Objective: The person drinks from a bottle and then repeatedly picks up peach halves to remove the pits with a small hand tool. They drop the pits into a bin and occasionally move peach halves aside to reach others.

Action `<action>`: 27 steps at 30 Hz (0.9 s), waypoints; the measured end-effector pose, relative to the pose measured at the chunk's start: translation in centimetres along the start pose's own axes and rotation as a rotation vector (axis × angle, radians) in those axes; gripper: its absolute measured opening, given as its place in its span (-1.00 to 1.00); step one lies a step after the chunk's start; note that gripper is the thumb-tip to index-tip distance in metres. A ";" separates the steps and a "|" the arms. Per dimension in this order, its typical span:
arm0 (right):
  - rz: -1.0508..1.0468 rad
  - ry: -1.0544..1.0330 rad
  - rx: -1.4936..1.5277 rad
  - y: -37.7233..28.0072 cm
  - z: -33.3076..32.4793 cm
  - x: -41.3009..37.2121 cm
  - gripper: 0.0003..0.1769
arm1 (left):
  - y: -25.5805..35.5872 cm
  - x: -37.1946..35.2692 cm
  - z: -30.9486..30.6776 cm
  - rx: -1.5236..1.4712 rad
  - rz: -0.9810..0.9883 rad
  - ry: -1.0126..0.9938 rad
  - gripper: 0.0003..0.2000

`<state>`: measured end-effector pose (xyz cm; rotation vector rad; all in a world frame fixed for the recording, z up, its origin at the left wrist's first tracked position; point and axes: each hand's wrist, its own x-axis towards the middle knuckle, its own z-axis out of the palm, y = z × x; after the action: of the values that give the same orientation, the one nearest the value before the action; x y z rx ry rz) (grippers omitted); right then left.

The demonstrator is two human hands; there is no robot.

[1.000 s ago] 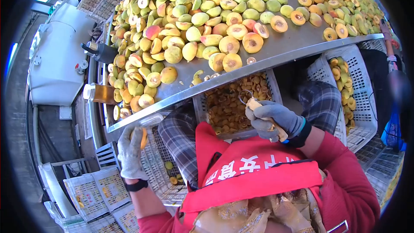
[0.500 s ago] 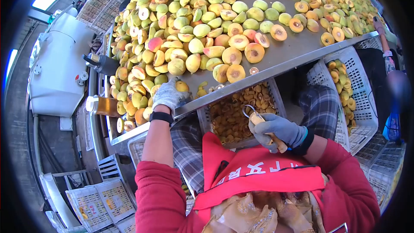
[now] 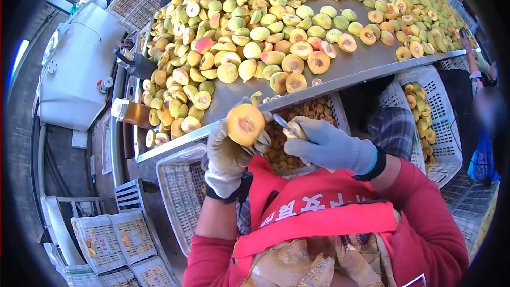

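A halved peach (image 3: 245, 124), its orange cut face and reddish centre turned up, is gripped in my gloved left hand (image 3: 219, 154) just over the table's front edge. My right hand (image 3: 337, 148), in a grey glove, is closed round the wooden handle of a pitting knife (image 3: 295, 129). The knife's metal loop points left toward the peach half, a short gap away. Below both hands stands a crate of peach pieces (image 3: 324, 114), partly covered by my hands.
Many halved peaches (image 3: 255, 34) are heaped on the metal table (image 3: 345, 66). A jar of amber liquid (image 3: 133, 114) and a dark flask (image 3: 139, 65) stand along its left side. White crates (image 3: 180, 196) flank my legs. Another person's arm (image 3: 472, 58) shows at far right.
My left hand has picked up a peach half from the table and drawn it back over the edge, cut face up. My right hand has brought the knife left and up beside it.
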<state>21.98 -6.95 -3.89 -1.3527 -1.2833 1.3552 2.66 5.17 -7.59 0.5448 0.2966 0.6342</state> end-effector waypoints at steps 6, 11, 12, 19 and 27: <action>-0.179 0.081 -0.344 1.1 0.9 -0.1 -0.62 | -2.8 -0.9 0.1 0.066 -0.046 0.035 -0.41; -0.264 0.130 -0.366 1.2 1.3 -0.6 -0.62 | -4.2 -1.4 1.4 0.240 0.034 0.129 -0.43; -0.265 0.141 -0.365 1.3 1.4 -0.7 -0.62 | -4.4 -1.5 1.5 0.267 0.061 0.117 -0.44; -0.023 0.049 -0.229 0.6 2.4 -1.2 -0.62 | -4.9 -1.5 3.0 0.424 0.221 0.151 -0.57; -0.217 0.111 -0.323 3.2 3.3 -1.1 -0.67 | -5.7 -1.6 5.2 0.642 0.430 0.209 -0.59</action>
<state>19.13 -8.84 -7.12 -1.4319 -1.5699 0.9399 6.32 -1.73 -6.43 1.1800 0.5967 1.0219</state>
